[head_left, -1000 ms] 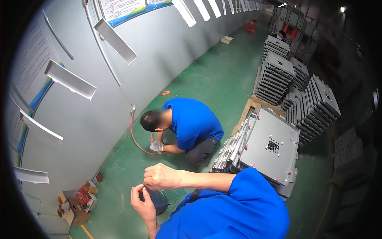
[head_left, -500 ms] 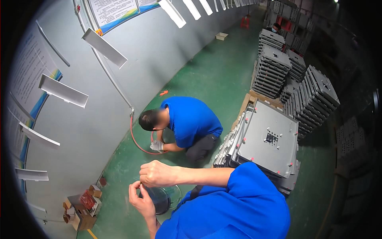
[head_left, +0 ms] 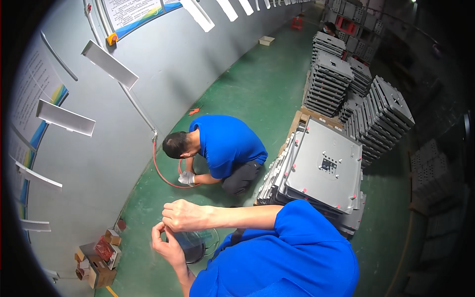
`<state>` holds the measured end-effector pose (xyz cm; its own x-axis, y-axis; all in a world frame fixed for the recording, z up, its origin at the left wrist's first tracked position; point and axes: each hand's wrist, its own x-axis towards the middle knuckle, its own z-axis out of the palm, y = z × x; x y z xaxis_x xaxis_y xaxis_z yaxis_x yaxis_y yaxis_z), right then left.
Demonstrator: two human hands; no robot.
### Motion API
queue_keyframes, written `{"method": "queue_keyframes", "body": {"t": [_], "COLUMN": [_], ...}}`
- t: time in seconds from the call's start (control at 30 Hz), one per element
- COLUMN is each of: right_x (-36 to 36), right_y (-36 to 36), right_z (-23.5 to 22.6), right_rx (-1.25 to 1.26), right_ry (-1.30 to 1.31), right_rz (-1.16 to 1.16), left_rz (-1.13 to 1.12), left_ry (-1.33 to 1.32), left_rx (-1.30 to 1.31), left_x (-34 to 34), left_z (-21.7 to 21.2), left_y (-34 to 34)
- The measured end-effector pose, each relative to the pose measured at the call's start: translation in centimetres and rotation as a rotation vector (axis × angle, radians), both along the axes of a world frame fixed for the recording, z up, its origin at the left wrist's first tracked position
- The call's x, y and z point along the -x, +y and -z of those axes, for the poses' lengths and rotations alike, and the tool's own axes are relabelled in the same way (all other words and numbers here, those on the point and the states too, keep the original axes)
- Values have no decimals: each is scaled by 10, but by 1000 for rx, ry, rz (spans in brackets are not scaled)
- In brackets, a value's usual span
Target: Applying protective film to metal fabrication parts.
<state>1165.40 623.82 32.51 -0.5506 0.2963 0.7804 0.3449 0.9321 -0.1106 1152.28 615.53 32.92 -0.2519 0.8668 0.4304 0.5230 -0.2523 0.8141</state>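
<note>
My right hand (head_left: 185, 215) reaches across from the right, its fingers curled in a pinch. Below and against it, my left hand (head_left: 168, 247) has its thumb and fingers pressed together at the same spot. What lies between the fingertips is too small or hidden to make out. Just beneath both hands is a round, see-through thing with a dark bottom (head_left: 194, 251) and a clear rim, partly covered by my hands and wrists. I cannot tell whether my fingers touch it.
Ahead, a co-worker (head_left: 227, 143) in a blue shirt crouches with a gloved hand on a red hose (head_left: 159, 171). Stacked grey metal panels (head_left: 321, 168) stand at right, with more stacks behind. Cardboard boxes (head_left: 101, 270) sit by the wall; white angled plates (head_left: 67, 118) stick out from it.
The whole view has shifted slightly, so things sit a little further left. My hands stay pinched together. The co-worker still crouches at the hose.
</note>
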Motion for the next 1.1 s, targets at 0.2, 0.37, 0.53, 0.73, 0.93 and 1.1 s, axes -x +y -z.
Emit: {"method": "queue_keyframes", "body": {"t": [0.2, 0.37, 0.53, 0.73, 0.93, 1.1], "right_x": [-3, -4, 1, 12, 15, 32], "right_y": [-2, -3, -5, -8, -12, -20], "right_z": [-1, -6, -9, -21, -52, -60], "right_rx": [7, 52, 61, -11, 199, 128], "right_ry": [-33, -43, -100, -58, 61, 29], "right_rz": [18, -20, -24, -63, -182, -197], "left_rz": [5, -9, -8, -101, -107, -140], "left_ry": [-49, -13, 35, -38, -101, 4], "left_rx": [77, 41, 0, 5, -14, -89], "left_x": [1, 1, 4, 13, 24, 35], "left_z": [0, -5, -9, -11, -24, -32], "left_y": [1, -1, -5, -9, -20, -30]}}
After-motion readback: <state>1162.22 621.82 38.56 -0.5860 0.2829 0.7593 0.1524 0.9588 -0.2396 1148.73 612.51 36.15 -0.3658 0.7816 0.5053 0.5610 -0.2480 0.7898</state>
